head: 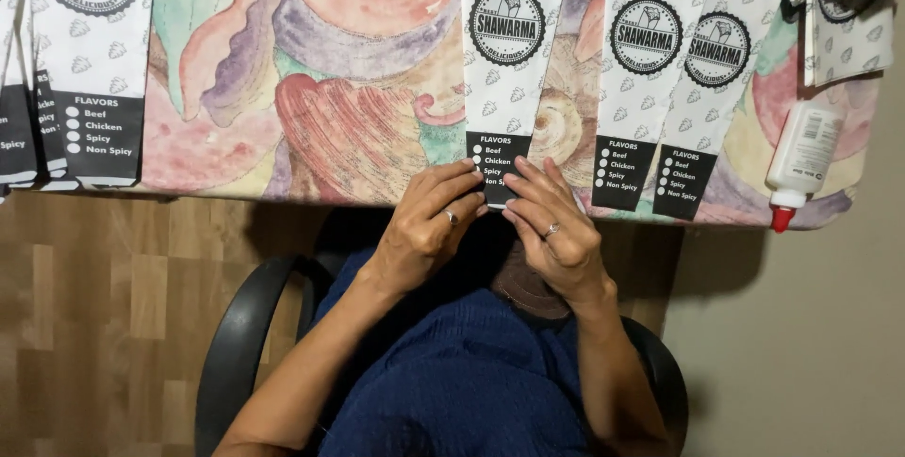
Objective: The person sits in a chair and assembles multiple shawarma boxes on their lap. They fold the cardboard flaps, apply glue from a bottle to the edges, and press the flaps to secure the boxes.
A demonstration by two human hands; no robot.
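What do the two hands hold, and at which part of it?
Both the left hand and the right hand hold one long white paper sleeve at its black near end, fingertips pressing it at the table edge.

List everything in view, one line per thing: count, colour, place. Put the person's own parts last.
paper sleeve being handled: one, white with black end, table centre, near end under both hands
other paper sleeves: several, white and black, left edge and right of centre
glue bottle: one, white with red tip, lying at right table edge
tablecloth: one, pastel swirls, covering the table
chair: one, black, under the person
left hand: ringed, on the sleeve's end
right hand: ringed, on the sleeve's end
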